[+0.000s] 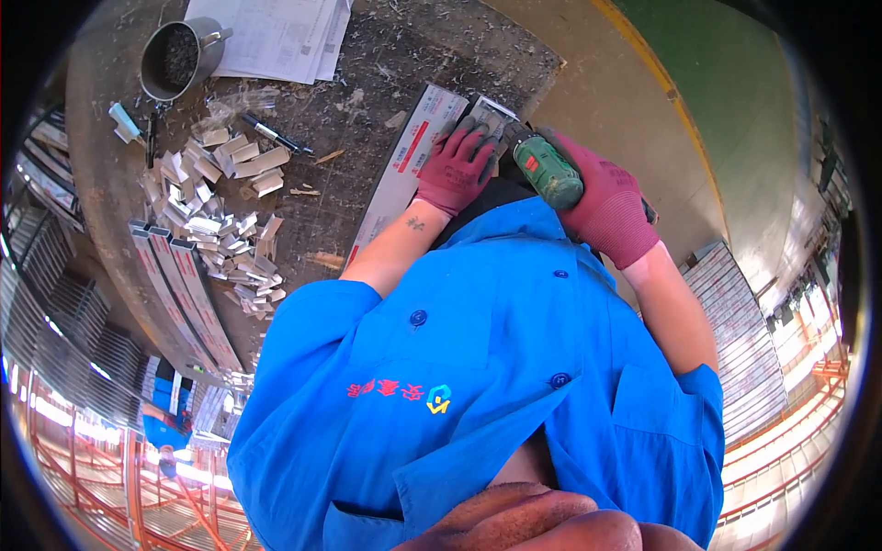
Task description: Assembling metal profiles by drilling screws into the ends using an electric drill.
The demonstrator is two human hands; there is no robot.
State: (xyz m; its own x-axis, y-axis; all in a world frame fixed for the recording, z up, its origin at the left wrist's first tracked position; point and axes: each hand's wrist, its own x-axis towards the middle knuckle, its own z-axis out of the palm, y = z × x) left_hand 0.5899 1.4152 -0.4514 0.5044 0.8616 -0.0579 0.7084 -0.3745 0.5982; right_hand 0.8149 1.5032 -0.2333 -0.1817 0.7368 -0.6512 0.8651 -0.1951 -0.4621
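I see the silver profile near the surface's right edge; the left hand lies across it, though I can't tell whether it grips. The right hand grasps a green power tool. I'd judge drilling or fastening in hand, calling for steady bracing. Red print runs along the profile; red lettering marks the blue shirt.

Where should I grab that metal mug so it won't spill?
Probably by its handle, coming from the right over the papers. The handle sticks out that way from the mug, and small grey pieces fill its open top, so keep it level.
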